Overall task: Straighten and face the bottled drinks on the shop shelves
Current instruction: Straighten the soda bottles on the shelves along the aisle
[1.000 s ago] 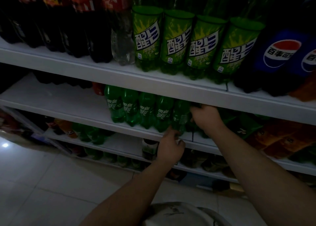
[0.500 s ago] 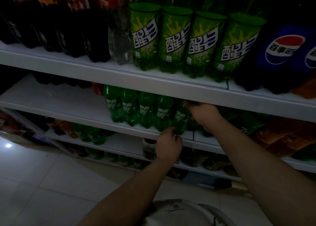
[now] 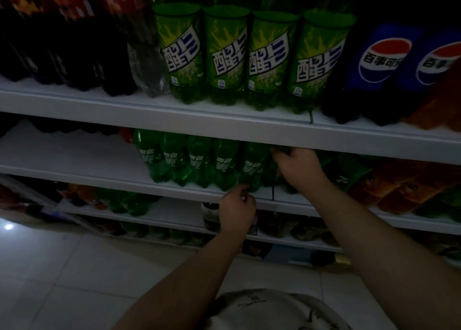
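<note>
Both bare arms reach forward, the left arm (image 3: 189, 274) rising from below and the right arm (image 3: 369, 242) coming in from the right. The left hand (image 3: 238, 211) shows its back, its fingers (image 3: 240, 192) curled and bunched at the tips. The right hand (image 3: 298, 166) sits higher and just right of those fingers, knuckles up, its own fingers bent leftward. In the dim light it is unclear what either hand holds.

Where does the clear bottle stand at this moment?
In the head view the clear bottle stands on the top shelf, left of centre, between the dark bottles on its left and the row of large green bottles on its right.
</note>
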